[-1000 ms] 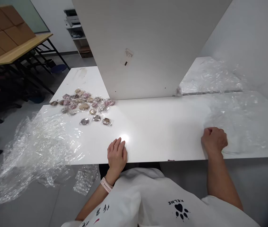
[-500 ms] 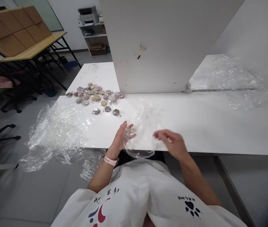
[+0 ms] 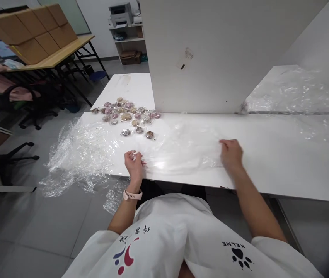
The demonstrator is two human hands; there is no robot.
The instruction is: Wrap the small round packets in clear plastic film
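Observation:
A clear plastic bag lies stretched sideways over the front of the white table. My left hand is closed on the bag's left end, fingers curled at the table's front edge. At the other end my right hand pinches the film, slightly blurred by motion. Beyond my left hand sit several small wrapped pieces, brown, pink and tan, heaped in clear wrappers; a few lie nearer to me. What exactly is inside the wrappers I cannot make out.
A pile of clear plastic bags hangs over the table's left edge. More clear film lies at the far right. A tall white panel stands at the back. Cardboard boxes stand on a wooden table at the left.
My hands have moved apart, left hand leftward and right hand rightward. The bag, bunched near my left hand before, is now spread wide and flat between them.

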